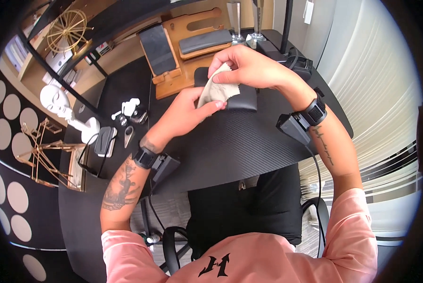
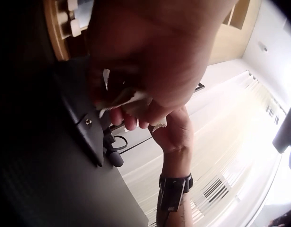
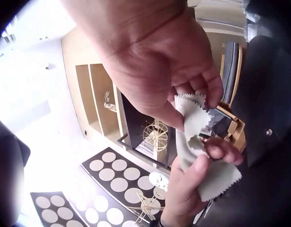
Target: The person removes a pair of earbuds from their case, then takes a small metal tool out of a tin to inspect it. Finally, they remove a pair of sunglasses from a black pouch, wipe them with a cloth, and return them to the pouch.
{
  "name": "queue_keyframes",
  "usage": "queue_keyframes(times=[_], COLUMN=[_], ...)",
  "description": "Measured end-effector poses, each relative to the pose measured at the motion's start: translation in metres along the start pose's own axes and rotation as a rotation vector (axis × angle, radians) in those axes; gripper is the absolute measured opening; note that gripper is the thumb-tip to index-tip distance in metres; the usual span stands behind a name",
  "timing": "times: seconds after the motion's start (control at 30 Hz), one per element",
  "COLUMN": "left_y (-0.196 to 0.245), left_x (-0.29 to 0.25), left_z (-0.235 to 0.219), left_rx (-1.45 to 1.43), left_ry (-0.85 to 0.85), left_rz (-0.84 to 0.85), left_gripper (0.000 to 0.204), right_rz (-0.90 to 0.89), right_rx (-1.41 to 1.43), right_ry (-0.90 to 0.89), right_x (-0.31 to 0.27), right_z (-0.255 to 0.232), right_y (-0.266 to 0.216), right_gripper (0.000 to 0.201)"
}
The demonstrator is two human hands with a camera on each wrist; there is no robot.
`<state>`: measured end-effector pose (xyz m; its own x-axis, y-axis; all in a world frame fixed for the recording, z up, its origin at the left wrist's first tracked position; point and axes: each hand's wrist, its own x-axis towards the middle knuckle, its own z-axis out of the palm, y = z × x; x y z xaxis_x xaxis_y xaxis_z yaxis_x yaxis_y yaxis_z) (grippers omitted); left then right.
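A pale beige cleaning cloth (image 1: 216,94) with zigzag edges is held between both hands over the desk. My left hand (image 1: 185,113) pinches its lower part between thumb and fingers, as the right wrist view also shows. Higher up, my right hand (image 1: 249,68) grips the folded upper edge, thumb on the near side. In the right wrist view the cloth (image 3: 221,182) hangs in folds, one corner spread below the left thumb. Beneath the hands a black leather case (image 1: 244,100) lies on the desk; its metal snap (image 2: 88,122) shows in the left wrist view.
Behind the hands stands a wooden organizer (image 1: 190,63) with dark grey padded panels. To the left are a white mannequin head (image 1: 56,101), a small white figure (image 1: 129,107), a grey device with a cable (image 1: 106,141) and a wooden model (image 1: 44,151). Blinds (image 1: 371,118) hang at the right.
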<state>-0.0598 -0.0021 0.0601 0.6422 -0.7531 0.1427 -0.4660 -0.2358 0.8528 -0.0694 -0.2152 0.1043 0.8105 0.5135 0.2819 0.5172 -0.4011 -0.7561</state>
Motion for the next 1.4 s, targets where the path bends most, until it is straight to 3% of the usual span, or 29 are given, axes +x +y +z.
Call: queue_keyframes(times=[0.13, 0.2, 0.33, 0.37, 0.63, 0.7, 0.93, 1.07, 1.13, 1.2, 1.27, 1.3, 1.4], left_y=[-0.010, -0.014, -0.027, -0.031, -0.031, -0.024, -0.016, -0.012, -0.006, -0.003, -0.004, -0.005, -0.005], left_x=[0.002, 0.002, 0.007, 0.008, 0.001, 0.001, 0.004, 0.004, 0.002, 0.002, 0.000, 0.000, 0.003], left_z=[0.002, 0.001, 0.009, 0.010, 0.025, 0.027, 0.016, 0.014, 0.014, 0.012, 0.010, 0.009, 0.010], left_rx=[-0.115, -0.163, -0.325, -0.328, -0.312, -0.314, -0.066, -0.149, -0.202, -0.258, -0.303, -0.295, -0.291], left_ry=[0.026, 0.108, 0.169, 0.212, 0.105, 0.153, 0.308, 0.275, 0.291, 0.316, 0.402, 0.410, 0.466], left_rz=[0.073, 0.006, 0.116, 0.072, 0.006, 0.195, 0.477, 0.435, 0.395, 0.361, 0.230, 0.241, 0.247], left_gripper=[0.025, 0.024, 0.026, 0.023, 0.013, 0.011, 0.013, 0.016, 0.016, 0.016, 0.017, 0.019, 0.023], right_rz=[0.058, 0.027, 0.035, 0.037, 0.032, 0.025, -0.002, 0.034, 0.020, -0.004, 0.016, -0.018, -0.009], right_rx=[0.167, 0.205, 0.166, 0.174, 0.443, 0.456, 0.658, 0.668, 0.583, 0.554, 0.713, 0.706, 0.664], right_ry=[-0.016, 0.001, -0.014, -0.007, -0.002, 0.002, -0.003, -0.029, 0.118, 0.124, 0.157, 0.195, 0.153], right_x=[0.004, 0.004, -0.002, -0.006, -0.016, -0.016, -0.012, -0.014, -0.011, -0.008, -0.008, -0.006, -0.009], right_z=[0.000, 0.006, 0.007, 0.007, 0.003, 0.006, 0.023, 0.030, 0.034, 0.031, 0.029, 0.035, 0.039], right_y=[0.030, 0.041, 0.039, 0.036, 0.041, 0.043, 0.049, 0.050, 0.050, 0.051, 0.050, 0.053, 0.048], right_gripper=[0.015, 0.015, 0.014, 0.014, 0.018, 0.019, 0.022, 0.024, 0.027, 0.029, 0.040, 0.050, 0.053])
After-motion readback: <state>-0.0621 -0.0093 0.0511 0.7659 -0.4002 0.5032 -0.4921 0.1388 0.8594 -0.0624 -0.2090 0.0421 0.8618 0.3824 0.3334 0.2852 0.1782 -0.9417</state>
